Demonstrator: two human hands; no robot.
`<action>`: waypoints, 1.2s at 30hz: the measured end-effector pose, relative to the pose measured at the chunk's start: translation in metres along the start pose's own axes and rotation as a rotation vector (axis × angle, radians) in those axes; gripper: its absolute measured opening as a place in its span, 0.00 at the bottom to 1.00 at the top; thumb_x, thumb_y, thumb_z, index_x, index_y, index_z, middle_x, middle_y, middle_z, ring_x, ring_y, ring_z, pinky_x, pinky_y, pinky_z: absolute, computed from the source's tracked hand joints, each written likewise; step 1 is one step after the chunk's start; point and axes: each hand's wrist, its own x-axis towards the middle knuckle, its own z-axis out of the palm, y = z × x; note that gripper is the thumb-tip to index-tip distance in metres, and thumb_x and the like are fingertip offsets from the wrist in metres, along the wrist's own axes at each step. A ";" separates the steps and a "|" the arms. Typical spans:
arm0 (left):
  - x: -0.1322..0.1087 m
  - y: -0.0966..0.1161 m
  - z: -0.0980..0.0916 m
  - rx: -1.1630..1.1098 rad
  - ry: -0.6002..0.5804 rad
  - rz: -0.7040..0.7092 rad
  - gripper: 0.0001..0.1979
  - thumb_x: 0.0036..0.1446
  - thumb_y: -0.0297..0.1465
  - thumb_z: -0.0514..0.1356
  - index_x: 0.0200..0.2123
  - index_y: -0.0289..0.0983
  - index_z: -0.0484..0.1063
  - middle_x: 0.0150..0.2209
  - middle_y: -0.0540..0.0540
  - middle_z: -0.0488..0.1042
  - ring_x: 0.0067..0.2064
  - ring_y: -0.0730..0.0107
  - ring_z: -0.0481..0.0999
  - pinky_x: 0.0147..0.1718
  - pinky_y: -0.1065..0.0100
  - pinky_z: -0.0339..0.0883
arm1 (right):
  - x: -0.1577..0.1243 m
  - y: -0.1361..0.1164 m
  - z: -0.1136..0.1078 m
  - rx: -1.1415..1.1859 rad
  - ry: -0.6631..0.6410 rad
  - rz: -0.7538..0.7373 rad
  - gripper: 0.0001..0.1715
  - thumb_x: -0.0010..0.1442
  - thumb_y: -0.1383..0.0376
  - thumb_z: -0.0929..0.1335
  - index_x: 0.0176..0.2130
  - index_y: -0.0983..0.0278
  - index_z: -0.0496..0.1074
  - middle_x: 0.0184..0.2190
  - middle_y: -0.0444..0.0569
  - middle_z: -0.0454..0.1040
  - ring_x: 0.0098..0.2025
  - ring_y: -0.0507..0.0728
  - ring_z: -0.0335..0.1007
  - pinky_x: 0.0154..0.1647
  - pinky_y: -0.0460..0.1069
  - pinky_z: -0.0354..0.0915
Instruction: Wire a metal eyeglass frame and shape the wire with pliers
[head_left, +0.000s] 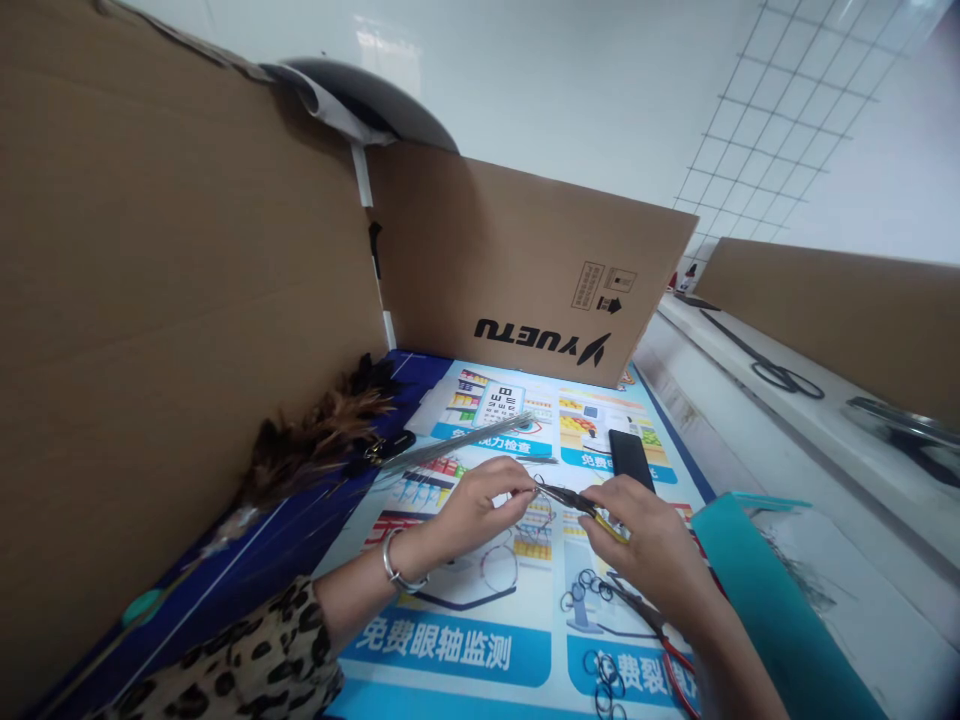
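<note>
My left hand [480, 500] is pinched on a thin piece of wire [534, 485] above the printed poster [450, 650] that covers the table. My right hand [637, 535] is closed round a pair of pliers with yellow handles [581, 500]. The pliers' dark jaws point left and meet the wire at my left fingertips. A silver bangle sits on my left wrist. Several small wire rings [600, 680] lie on the poster below my right hand.
A bundle of straight wires [465, 440] and a feather duster [315, 440] lie to the left. A black phone [630, 458] lies behind my hands. Cardboard walls [517, 270] enclose the left and back. A teal sheet [757, 590] leans at the right.
</note>
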 end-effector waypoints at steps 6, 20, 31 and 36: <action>0.002 0.005 0.000 -0.062 -0.025 -0.081 0.07 0.57 0.28 0.54 0.32 0.35 0.73 0.30 0.44 0.73 0.34 0.69 0.71 0.35 0.68 0.65 | 0.000 0.003 0.001 0.031 0.020 -0.021 0.14 0.57 0.63 0.64 0.43 0.61 0.72 0.38 0.51 0.73 0.39 0.58 0.70 0.40 0.52 0.68; -0.001 0.000 0.001 -0.247 -0.092 -0.288 0.08 0.56 0.31 0.56 0.28 0.34 0.71 0.30 0.47 0.71 0.33 0.70 0.69 0.35 0.69 0.63 | 0.000 0.000 0.003 0.123 -0.029 0.051 0.14 0.56 0.62 0.64 0.42 0.61 0.72 0.38 0.50 0.73 0.40 0.57 0.70 0.40 0.52 0.67; -0.003 -0.004 -0.001 -0.377 -0.131 -0.369 0.09 0.55 0.33 0.56 0.28 0.34 0.71 0.29 0.47 0.69 0.32 0.71 0.67 0.33 0.71 0.62 | 0.002 0.006 0.004 0.206 -0.047 -0.005 0.14 0.55 0.63 0.65 0.42 0.60 0.72 0.38 0.50 0.73 0.40 0.57 0.69 0.41 0.51 0.66; -0.001 -0.004 -0.005 -0.387 -0.150 -0.361 0.08 0.55 0.31 0.57 0.27 0.34 0.72 0.28 0.48 0.69 0.31 0.72 0.67 0.33 0.71 0.62 | -0.001 0.005 0.003 0.094 -0.011 -0.045 0.15 0.56 0.62 0.65 0.43 0.62 0.71 0.39 0.52 0.72 0.42 0.59 0.68 0.43 0.54 0.66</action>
